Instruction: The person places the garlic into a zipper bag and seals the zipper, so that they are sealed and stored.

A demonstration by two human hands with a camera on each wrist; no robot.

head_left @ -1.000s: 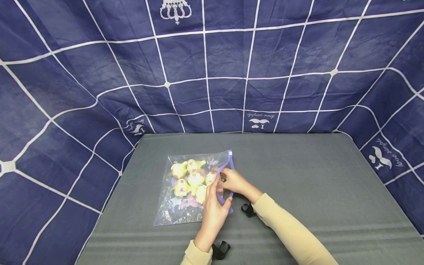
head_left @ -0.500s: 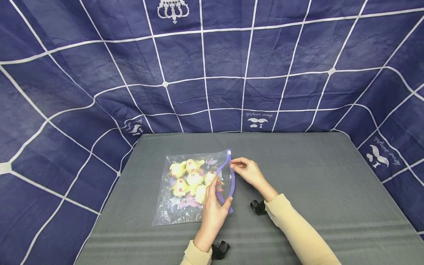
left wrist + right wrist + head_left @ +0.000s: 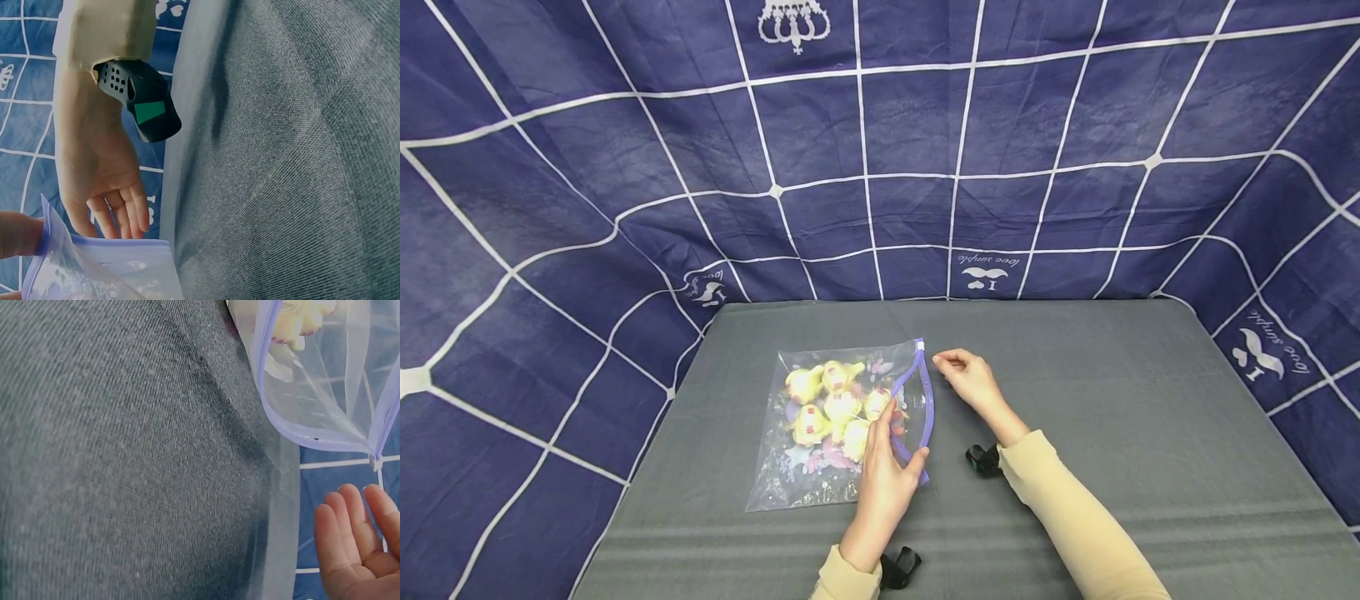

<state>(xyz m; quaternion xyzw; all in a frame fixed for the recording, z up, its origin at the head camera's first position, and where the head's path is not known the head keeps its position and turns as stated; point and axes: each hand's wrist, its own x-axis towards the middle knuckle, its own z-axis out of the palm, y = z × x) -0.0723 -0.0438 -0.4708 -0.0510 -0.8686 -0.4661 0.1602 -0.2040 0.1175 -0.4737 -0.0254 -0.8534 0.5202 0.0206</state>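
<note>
A clear zip bag (image 3: 767,475) with a purple zip edge (image 3: 929,417) lies flat, its mouth parted towards the right. Inside it are several yellow, rounded items with red marks (image 3: 810,425), their kind unclear. My left hand (image 3: 883,483) holds the bag at its mouth; the thumb (image 3: 19,234) touches the purple edge in the left wrist view. Just right of the white slider (image 3: 921,345) is my right hand (image 3: 973,385), apart from the bag and holding nothing. In the right wrist view, its fingers (image 3: 356,519) are loosely extended below the slider.
The bag lies on a grey cloth-covered table (image 3: 1112,400). A dark blue curtain with white grid lines (image 3: 910,125) surrounds its back and sides. Black wrist cameras (image 3: 900,568) are strapped to both wrists.
My right hand has come out of the bag's mouth, touched the purple edge, then moved slightly right, away from it. My left hand keeps its place on the bag.
</note>
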